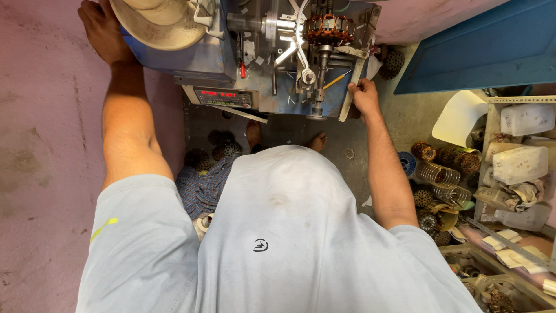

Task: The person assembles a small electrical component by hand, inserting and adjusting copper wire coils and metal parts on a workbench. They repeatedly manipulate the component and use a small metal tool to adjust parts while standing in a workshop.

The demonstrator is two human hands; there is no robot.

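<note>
One copper-wound stator (329, 29) — ring-shaped, brown — sits clamped in the machine (278, 58).

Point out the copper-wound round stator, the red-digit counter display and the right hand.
Copper-wound round stator (329, 29), head view, on its copper coils.
Red-digit counter display (223, 96), head view, panel middle.
Right hand (365, 97), head view, back of hand.

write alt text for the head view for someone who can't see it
Seen from above, a person in a pale blue shirt stands at a blue winding machine; the right hand grips a metal bar at its front edge, the left hand rests by a cream spool. A copper-wound stator sits on the machine.
</note>
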